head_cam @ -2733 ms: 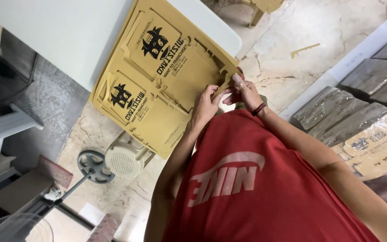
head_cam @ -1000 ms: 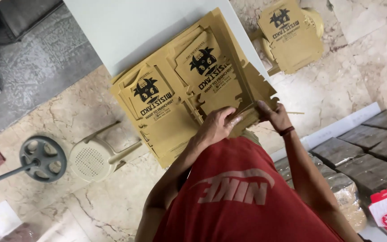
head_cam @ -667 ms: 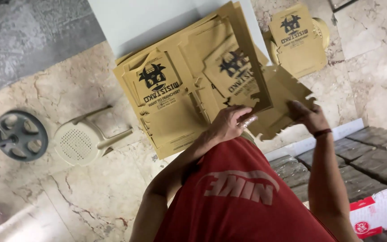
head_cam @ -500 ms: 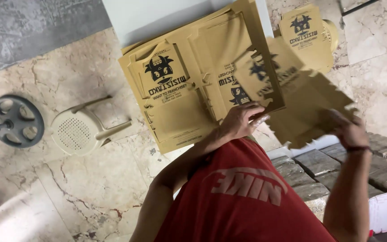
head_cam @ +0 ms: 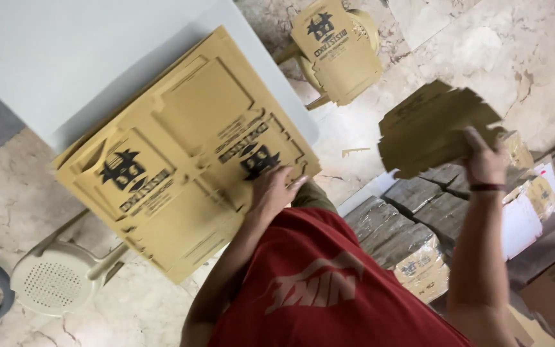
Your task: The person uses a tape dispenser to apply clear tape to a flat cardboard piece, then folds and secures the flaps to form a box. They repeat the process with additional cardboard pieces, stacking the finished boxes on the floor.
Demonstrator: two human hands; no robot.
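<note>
A: Your right hand (head_cam: 487, 160) — what's in it?

B: You grip a flat cardboard blank (head_cam: 435, 128) there, fingers closed over its right end, thumb side hidden behind it. The blank is blurred. You hold it in the air, well apart from the table (head_cam: 65, 58), above the marble floor (head_cam: 483, 51) and the wrapped bundles (head_cam: 412, 225) stacked below.

A: Orientation of the blank?

B: Its long axis runs roughly left to right across the view, tilted slightly, with the free end pointing left toward the table. The notched edge faces down and right.

A: And your left hand (head_cam: 271, 189)?

B: It lies flat, fingers spread, palm down on the near corner of the stack of cardboard blanks (head_cam: 181, 160). It presses on the top sheet and clasps nothing.

A: Stack position?

B: The stack rests on the white table and overhangs its near edge toward you. Its long axis runs diagonally, from lower left to upper right. The printed side faces up.

A: Anything else close by?

B: A cream plastic chair (head_cam: 59, 276) stands just under the stack's low corner. A second chair (head_cam: 361, 38) beyond the table carries more printed blanks (head_cam: 332, 51).
</note>
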